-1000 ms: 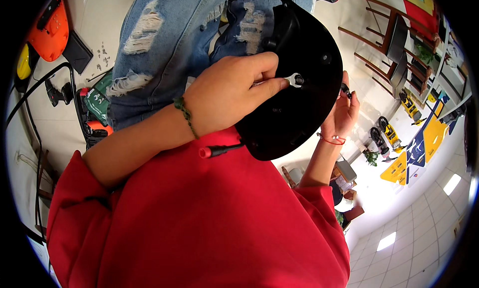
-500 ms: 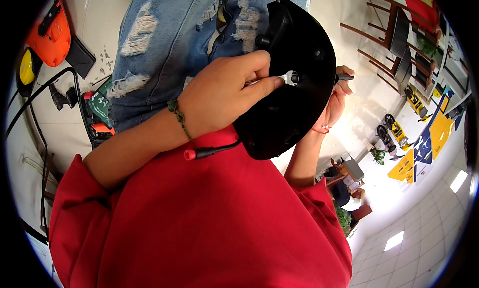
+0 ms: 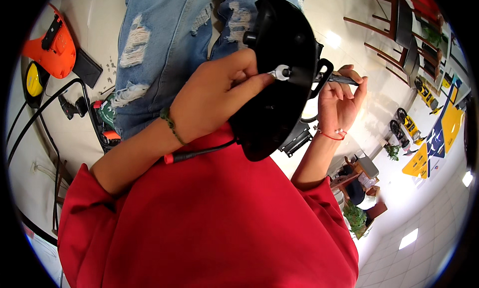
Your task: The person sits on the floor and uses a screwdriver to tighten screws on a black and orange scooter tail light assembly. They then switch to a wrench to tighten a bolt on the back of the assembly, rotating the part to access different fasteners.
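A black curved shell [image 3: 272, 113] stands upright over my lap, its hollow inner side toward me. My left hand [image 3: 214, 93] is closed on a silver wrench [image 3: 280, 72], whose head sits around a small fastener on the shell's inner face. Past the shell's right edge, my right hand [image 3: 339, 106] pinches a dark slim tool [image 3: 347, 79] that points at the outer side. Its tip is hidden behind a black bracket loop [image 3: 323, 78]. A black cable [image 3: 209, 150] with a red connector [image 3: 169, 159] hangs from the shell's lower left edge onto my red shirt.
To the left on the floor lie an orange shell part [image 3: 62, 56], a black flat box [image 3: 87, 68] and a yellow-black part [image 3: 33, 80]. A black bent tube [image 3: 40, 116] crosses there. Dark chairs [image 3: 401, 18] and yellow two-wheelers [image 3: 406, 121] stand to the right.
The shell has tilted and shifted left, exposing the bracket on its outer side. My left hand and the wrench moved left with it. More of my right hand and its tool now shows.
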{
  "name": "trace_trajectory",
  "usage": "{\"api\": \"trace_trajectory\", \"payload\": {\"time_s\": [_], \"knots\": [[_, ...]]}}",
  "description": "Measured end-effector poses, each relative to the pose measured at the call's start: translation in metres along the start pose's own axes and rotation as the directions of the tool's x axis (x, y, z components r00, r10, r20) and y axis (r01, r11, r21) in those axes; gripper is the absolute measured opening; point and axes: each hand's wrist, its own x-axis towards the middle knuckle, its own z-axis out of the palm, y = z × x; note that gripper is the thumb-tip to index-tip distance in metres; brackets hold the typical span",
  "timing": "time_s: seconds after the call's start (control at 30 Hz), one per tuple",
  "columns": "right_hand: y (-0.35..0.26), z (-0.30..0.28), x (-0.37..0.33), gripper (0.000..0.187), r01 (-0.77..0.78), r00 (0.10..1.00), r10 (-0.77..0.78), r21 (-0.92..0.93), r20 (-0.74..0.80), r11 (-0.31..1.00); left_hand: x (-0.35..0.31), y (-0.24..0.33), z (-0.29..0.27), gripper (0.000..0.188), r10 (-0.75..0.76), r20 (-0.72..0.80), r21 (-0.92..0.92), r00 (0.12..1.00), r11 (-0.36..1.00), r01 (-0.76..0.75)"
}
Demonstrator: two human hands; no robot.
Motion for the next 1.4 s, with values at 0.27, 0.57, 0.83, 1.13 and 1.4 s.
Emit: {"api": "trace_trajectory", "payload": {"time_s": [0.27, 0.57, 0.83, 1.13, 1.4], "knots": [[-0.003, -0.011, -0.014, 0.052, 0.112, 0.981, -0.046, -0.358, 0.188, 0.927, -0.002, -0.008, -0.001, 0.023, 0.016, -0.020, -0.185, 1.000, 0.983, -0.019], [-0.006, -0.028, 0.001, 0.038, 0.059, 0.991, -0.038, -0.171, 0.126, 0.983, 0.001, -0.006, 0.000, 0.026, 0.004, 0.020, -0.158, 1.000, 0.987, -0.001], [-0.011, -0.032, 0.005, 0.025, -0.039, 0.978, 0.053, -0.070, 0.201, 0.997, 0.000, 0.000, 0.003, 0.028, 0.000, 0.024, -0.022, 1.000, 1.000, 0.000], [-0.022, -0.016, 0.010, 0.023, -0.101, 0.993, 0.081, -0.276, -0.081, 0.956, 0.000, 0.005, 0.007, 0.028, 0.011, 0.020, 0.106, 1.000, 0.994, -0.013], [-0.029, -0.023, 0.008, 0.025, 0.029, 0.995, -0.049, -0.211, -0.089, 0.977, 0.002, 0.009, 0.005, 0.028, 0.039, 0.008, 0.130, 0.999, 0.991, -0.040]]}}
